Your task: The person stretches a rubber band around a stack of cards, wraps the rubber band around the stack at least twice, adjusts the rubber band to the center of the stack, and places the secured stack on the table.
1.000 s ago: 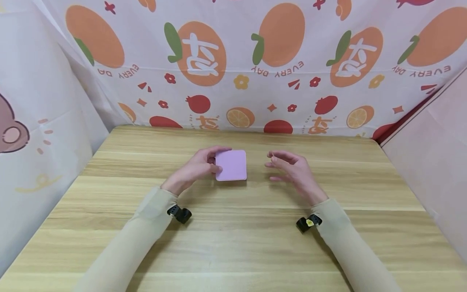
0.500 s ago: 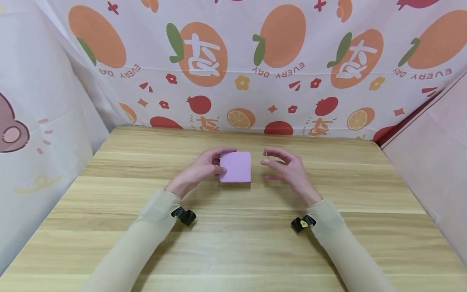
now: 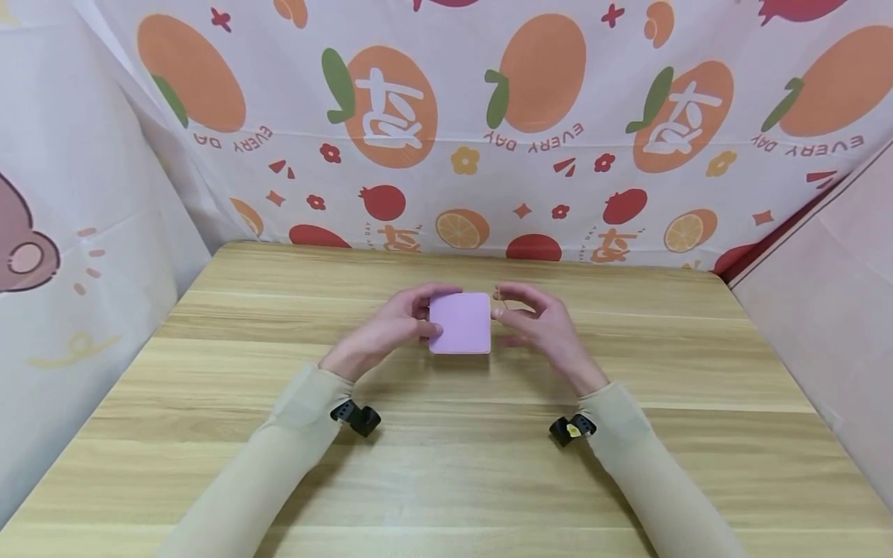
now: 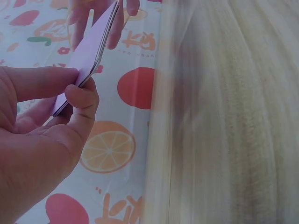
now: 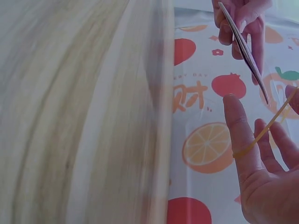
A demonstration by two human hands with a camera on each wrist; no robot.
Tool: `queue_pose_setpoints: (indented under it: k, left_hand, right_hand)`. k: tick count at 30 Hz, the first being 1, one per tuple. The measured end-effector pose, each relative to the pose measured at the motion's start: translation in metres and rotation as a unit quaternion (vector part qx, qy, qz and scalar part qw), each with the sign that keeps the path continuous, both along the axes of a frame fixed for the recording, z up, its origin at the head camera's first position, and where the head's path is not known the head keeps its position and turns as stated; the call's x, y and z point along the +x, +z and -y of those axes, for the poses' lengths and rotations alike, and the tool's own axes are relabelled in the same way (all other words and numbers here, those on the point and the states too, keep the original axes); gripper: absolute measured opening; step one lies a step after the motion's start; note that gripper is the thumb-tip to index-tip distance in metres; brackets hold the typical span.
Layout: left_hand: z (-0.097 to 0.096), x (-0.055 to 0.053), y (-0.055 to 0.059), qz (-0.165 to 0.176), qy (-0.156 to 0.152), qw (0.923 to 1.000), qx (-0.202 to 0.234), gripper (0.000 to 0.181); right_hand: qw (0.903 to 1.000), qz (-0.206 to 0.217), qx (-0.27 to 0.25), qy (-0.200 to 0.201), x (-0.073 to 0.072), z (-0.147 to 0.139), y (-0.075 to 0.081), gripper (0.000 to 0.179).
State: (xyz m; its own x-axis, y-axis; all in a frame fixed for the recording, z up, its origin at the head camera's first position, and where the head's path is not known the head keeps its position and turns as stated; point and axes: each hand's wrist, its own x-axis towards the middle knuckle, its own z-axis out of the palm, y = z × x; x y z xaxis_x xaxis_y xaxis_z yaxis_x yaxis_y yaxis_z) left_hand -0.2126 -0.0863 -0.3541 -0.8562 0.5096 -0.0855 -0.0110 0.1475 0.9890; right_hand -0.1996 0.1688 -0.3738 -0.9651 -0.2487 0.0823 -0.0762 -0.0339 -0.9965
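Note:
A thin stack of square cards point(image 3: 460, 322), lilac on top with rounded corners, is held above the table by my left hand point(image 3: 387, 329). In the left wrist view its layered edge shows, with the left thumb point(image 4: 49, 83) on one face and curled fingers on the other. My right hand point(image 3: 547, 329) is just to the right of the stack, apart from it in the right wrist view. A yellow rubber band point(image 5: 271, 121) is looped over its spread digits and stretched between them. The far part of the band is cut off at the frame's edge.
The wooden table point(image 3: 446, 465) spreads out below both hands. Behind it hangs a white cloth point(image 3: 446, 178) printed with fruit, and pale cloths flank the left and right sides. Each wrist wears a small black camera point(image 3: 363, 419) on a strap.
The left hand has carried the stack of cards a little to the right. The right hand, with the rubber band, has moved left, and the gap between it and the stack has narrowed.

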Motion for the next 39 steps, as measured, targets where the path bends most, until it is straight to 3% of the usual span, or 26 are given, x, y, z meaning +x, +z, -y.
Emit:
queue_pose_setpoints:
  k: [9,29,34,39]
  left_hand:
    - [-0.006,0.0,0.003,-0.005,-0.018,0.9998,0.004,0.061]
    - [-0.01,0.003,0.005,-0.016,-0.024,0.9996,-0.004,0.06]
    - [-0.012,0.003,0.0,0.001,0.003,0.9999,0.013,0.061]
    - [-0.014,0.0,-0.012,0.027,0.045,0.9978,0.041,0.033]
  right_hand:
    - [0.9997,0.006,0.021,0.007,-0.001,0.009,0.0,0.049]
    - [0.9983,-0.007,0.058,0.005,-0.001,0.012,-0.002,0.047]
    - [0.9982,-0.008,0.06,-0.001,-0.001,0.011,-0.002,0.042]
    - [0.9983,-0.017,0.054,-0.011,-0.001,0.009,-0.001,0.042]
